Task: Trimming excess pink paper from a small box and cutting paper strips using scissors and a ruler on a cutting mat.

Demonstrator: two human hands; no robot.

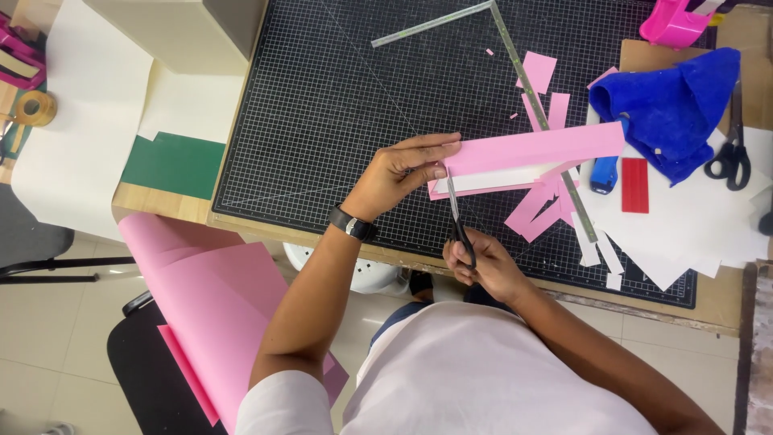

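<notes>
Head view looks straight down on a black gridded cutting mat [322, 121] that covers most of the desk [153, 201]. Left hand [398, 173] pinches the near end of a long pink paper strip [535, 153], thumb beneath and fingers flat on top, holding it just above the mat's middle. Right hand [483, 262] is curled through the handles of black scissors [457, 221] at the mat's near edge; the blades point up into the strip's lower edge beside the left thumb, and they look nearly closed, though the blade tips are too thin to judge surely.

A metal L-shaped ruler [523, 72] runs from the mat's far edge down toward its right side, passing under the strip. Pink offcuts [538, 71] lie scattered along the ruler. Crowding the right edge of the desk are a crumpled blue cloth [676, 105], a second pair of black scissors [731, 157], a red rectangle [634, 185], white sheets [684, 225] and a pink tape dispenser [672, 22]. Off the near left corner, a large pink sheet [217, 314] drapes over a chair; green card [173, 165] rests at the left edge.
</notes>
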